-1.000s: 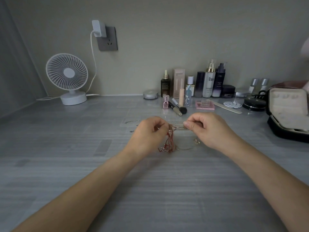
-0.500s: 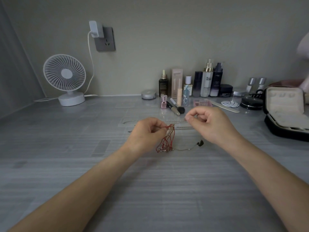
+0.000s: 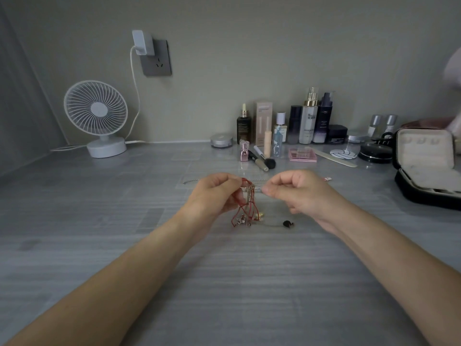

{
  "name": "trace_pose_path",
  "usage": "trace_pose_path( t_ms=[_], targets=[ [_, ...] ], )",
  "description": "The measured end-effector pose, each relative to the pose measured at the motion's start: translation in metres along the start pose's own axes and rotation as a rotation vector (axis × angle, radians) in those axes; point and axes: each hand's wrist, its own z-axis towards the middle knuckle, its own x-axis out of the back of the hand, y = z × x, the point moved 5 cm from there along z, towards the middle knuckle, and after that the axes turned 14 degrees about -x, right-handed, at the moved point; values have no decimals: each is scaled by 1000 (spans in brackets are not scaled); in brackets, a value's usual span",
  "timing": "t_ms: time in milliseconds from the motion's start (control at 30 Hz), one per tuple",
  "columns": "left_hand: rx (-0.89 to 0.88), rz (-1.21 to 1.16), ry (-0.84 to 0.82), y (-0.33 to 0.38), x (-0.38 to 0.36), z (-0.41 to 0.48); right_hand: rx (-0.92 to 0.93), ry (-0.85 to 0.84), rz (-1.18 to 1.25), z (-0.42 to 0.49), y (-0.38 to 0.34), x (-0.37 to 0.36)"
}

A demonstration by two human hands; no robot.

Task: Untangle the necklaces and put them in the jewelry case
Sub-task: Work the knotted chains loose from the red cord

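Necklaces [image 3: 245, 208], a knot of red cord and thin metal chain, hang at the centre of the frame between two hands held over the grey table [image 3: 99, 245]. The left hand [image 3: 213, 194] pinches the top of the red tangle with curled fingers; the right hand [image 3: 298, 193], just beside it, pinches a fine strand running out of the knot between thumb and forefinger. A dark pendant [image 3: 288, 224] lies on the table below the right hand. The jewelry case [image 3: 424, 156] stands open at the right edge of the frame, well apart from the hands.
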Motion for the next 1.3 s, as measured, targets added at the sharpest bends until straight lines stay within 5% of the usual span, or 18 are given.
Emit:
trace_pose_path(
  t_ms=[433, 1000, 1300],
  targets=[
    [-97, 269, -81, -2, 0, -2, 127, 68, -69, 0, -4, -4],
    [-134, 338, -93, -1, -3, -1, 206, 49, -118, 3, -2, -6],
    [-83, 330, -96, -5, -2, -1, 321, 199, -260, 5, -1, -3]
  ],
)
